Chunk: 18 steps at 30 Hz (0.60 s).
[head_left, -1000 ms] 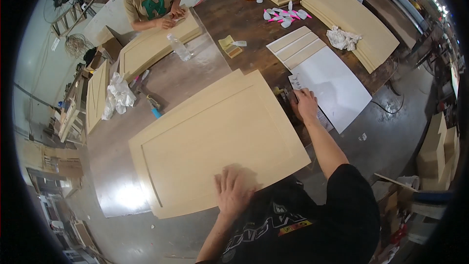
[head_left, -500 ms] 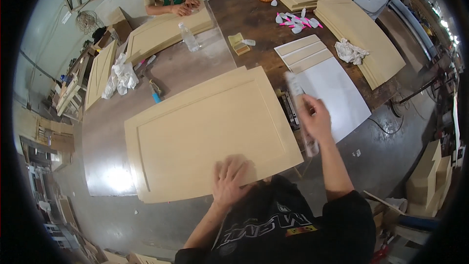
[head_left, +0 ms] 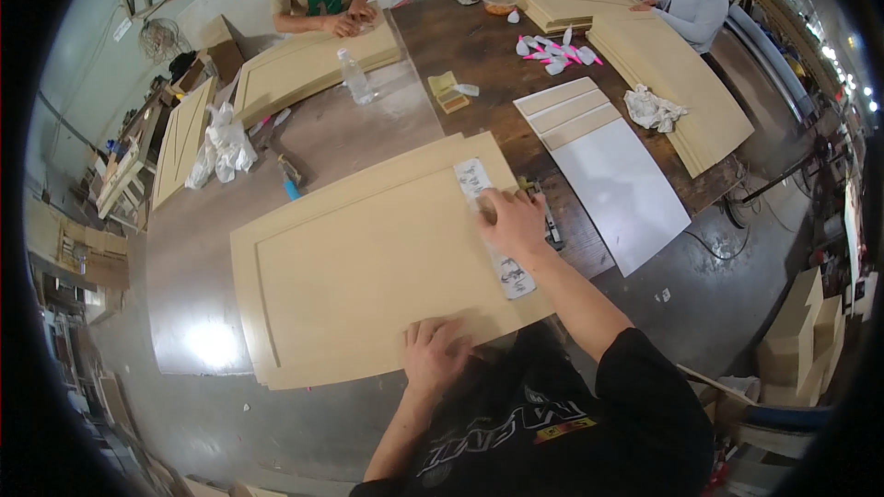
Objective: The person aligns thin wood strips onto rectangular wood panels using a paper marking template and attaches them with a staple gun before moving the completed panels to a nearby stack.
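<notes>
A large pale wood panel with a raised frame border lies on the table before me, its near edge close to my body. My right hand grips a long, flat sanding block, whitish with dark marks, at its middle. The block lies along the panel's right border, and my fingers hide its centre. My left hand rests on the panel's near edge, fingers spread and holding nothing. Just past the panel's right side, metal clamp-like parts show partly.
Right of the panel lies a white board with beige strips. Farther off are pink-tipped bottles, a yellow box, a clear bottle, a blue-ended tool and crumpled cloth. Two people stand at stacked panels across the table.
My right hand has brought the sanding block leftward, from beyond the panel's right edge onto its right border. My left hand stays at the near edge.
</notes>
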Each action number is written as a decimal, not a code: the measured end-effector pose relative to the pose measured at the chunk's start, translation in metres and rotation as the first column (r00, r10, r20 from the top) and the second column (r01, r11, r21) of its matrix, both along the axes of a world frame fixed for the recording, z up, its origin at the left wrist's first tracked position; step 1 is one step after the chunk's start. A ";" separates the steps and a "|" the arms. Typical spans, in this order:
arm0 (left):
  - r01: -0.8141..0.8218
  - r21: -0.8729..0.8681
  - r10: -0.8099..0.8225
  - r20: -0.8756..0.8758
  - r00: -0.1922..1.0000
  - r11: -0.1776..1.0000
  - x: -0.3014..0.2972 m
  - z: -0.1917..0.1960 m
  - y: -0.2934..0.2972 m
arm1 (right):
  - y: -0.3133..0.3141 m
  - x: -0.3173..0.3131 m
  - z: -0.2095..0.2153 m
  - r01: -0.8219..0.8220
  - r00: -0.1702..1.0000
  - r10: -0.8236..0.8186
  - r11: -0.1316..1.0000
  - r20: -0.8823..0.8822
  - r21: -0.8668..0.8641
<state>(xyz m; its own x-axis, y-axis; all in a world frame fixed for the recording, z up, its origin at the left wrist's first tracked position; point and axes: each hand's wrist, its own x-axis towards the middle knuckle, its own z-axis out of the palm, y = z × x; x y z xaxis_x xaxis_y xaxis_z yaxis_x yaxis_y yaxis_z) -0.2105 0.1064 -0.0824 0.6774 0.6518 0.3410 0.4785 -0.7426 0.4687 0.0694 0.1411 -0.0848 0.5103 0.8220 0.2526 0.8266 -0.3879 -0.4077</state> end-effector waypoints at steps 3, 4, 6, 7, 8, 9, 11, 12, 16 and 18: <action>-0.111 -0.089 0.114 0.033 0.993 0.990 0.001 -0.015 -0.001 | -0.008 0.032 -0.013 -0.091 0.992 0.098 0.992 -0.076 0.083; -0.166 -0.092 0.169 0.021 0.985 0.982 0.001 -0.021 -0.001 | -0.010 0.052 -0.017 -0.075 0.993 0.085 0.990 -0.077 0.122; -0.235 -0.098 0.237 0.002 0.972 0.967 0.004 -0.026 -0.006 | -0.016 0.099 -0.014 -0.041 0.990 0.062 0.986 -0.126 0.164; -0.298 -0.112 0.300 0.000 0.954 0.948 0.012 -0.023 -0.008 | -0.021 0.136 -0.031 -0.010 0.998 0.020 0.985 -0.055 0.170; -0.365 -0.124 0.367 -0.006 0.930 0.923 0.018 -0.022 -0.009 | -0.025 0.169 -0.042 0.027 1.000 -0.027 0.995 0.001 0.101; -0.370 -0.122 0.372 -0.012 0.928 0.921 0.020 -0.024 -0.010 | -0.027 0.200 -0.053 0.065 0.996 -0.067 0.997 0.055 0.033; -0.413 0.013 0.413 -0.017 0.911 0.911 0.022 -0.030 -0.009 | -0.019 0.262 -0.077 0.048 0.994 -0.040 0.996 0.099 -0.075; -0.421 0.017 0.421 -0.027 0.907 0.907 0.025 -0.031 -0.007 | -0.012 0.288 -0.086 0.033 0.989 -0.007 0.983 0.146 -0.182; -0.476 0.013 0.476 -0.023 0.879 0.879 0.037 -0.026 -0.011 | 0.014 0.352 -0.091 -0.066 0.975 0.121 0.959 0.186 -0.274; -0.507 -0.002 0.507 -0.045 0.861 0.862 0.039 -0.026 -0.011 | 0.022 0.365 -0.085 -0.187 0.975 0.216 0.916 0.044 -0.355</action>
<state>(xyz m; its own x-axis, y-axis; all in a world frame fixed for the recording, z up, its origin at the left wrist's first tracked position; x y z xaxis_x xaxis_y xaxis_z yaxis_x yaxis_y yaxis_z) -0.1712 0.0958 -0.1082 0.2655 0.9135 0.3084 0.8064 -0.3857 0.4483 0.4349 0.1627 -0.1696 0.3143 0.9487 -0.0338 0.9266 -0.3143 -0.2063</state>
